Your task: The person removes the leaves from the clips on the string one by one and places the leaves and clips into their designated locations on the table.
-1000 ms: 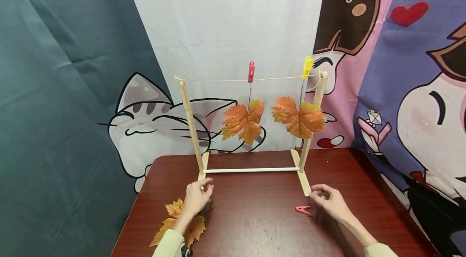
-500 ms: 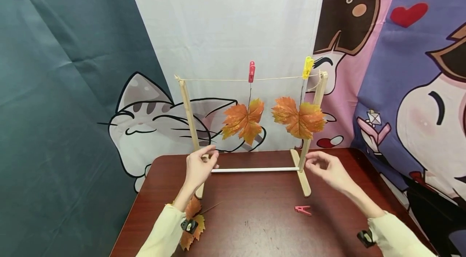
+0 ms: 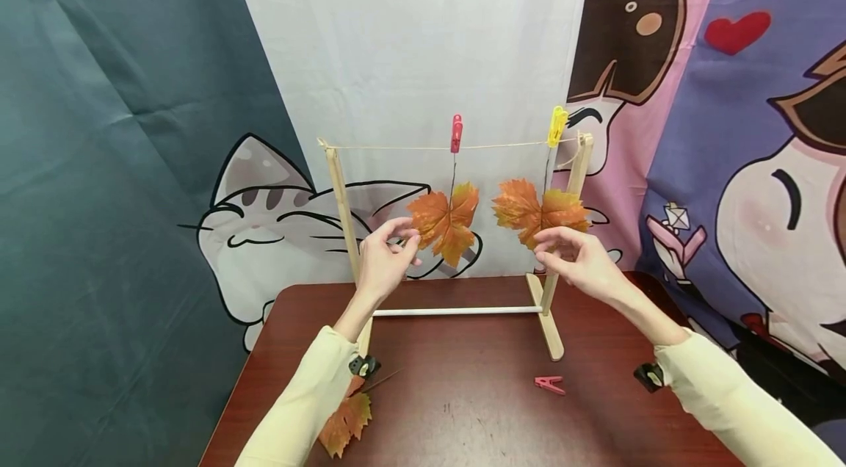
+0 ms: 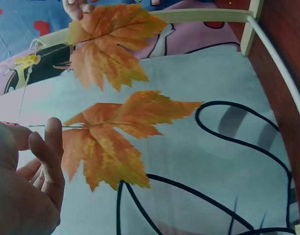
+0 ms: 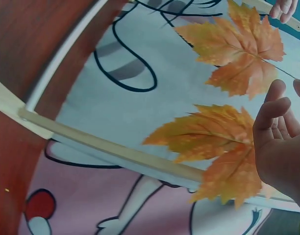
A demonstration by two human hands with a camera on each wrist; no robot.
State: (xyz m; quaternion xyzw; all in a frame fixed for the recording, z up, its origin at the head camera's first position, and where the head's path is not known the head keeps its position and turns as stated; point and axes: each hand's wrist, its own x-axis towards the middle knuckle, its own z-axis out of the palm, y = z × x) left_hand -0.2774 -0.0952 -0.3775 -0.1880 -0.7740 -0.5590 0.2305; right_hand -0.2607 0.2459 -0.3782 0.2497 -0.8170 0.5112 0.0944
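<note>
Two orange-yellow artificial maple leaves hang by their stems from a string. A red clothespin (image 3: 457,134) clips the left leaf (image 3: 452,223), and a yellow clothespin (image 3: 557,126) clips the right leaf (image 3: 518,204). My left hand (image 3: 386,254), fingers loosely bent and holding nothing, is raised beside the left leaf. In the head view my right hand (image 3: 578,261) overlaps the lower part of the right leaf, its fingers relaxed and nothing in them. Both leaves also show in the left wrist view, the nearer leaf (image 4: 108,142) just past the fingers.
The string (image 3: 390,148) runs between two wooden posts, the right post (image 3: 581,162) and the left post (image 3: 340,192), joined low by a white rod (image 3: 456,311). On the brown table (image 3: 463,408) lie a pink clothespin (image 3: 549,384) and another leaf (image 3: 346,419), partly under my left sleeve.
Both hands have risen from near the stand's feet and moved inward to the height of the hanging leaves. The leaves, clothespins and stand stay in place.
</note>
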